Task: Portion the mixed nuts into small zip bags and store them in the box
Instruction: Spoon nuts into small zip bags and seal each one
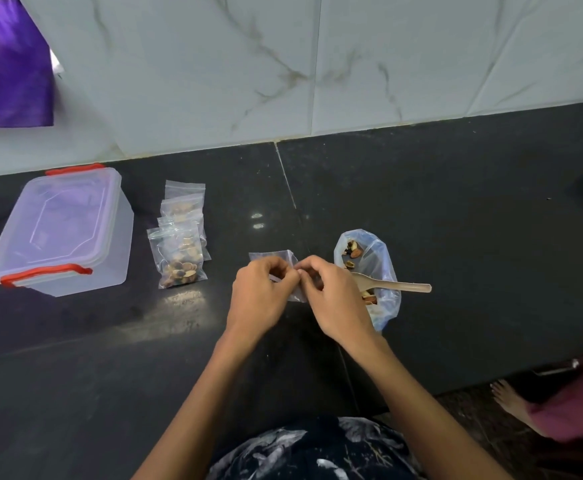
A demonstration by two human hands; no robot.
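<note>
My left hand [261,292] and my right hand [335,295] meet over the dark counter, and both pinch a small clear zip bag [279,258] between their fingertips. Its contents are hidden by my fingers. Just right of my right hand stands an open clear plastic bag of mixed nuts [369,271] with a wooden spoon [397,285] lying in it, handle pointing right. Several filled small zip bags [181,244] lie overlapping to the left. Further left sits a clear plastic box [61,233] with red clips, its lid on.
A marbled tile wall [318,64] rises behind the black counter [456,220]. A purple cloth [9,64] hangs at the top left. At the lower right, past the counter's edge, another person's bare foot [508,400] and pink garment show.
</note>
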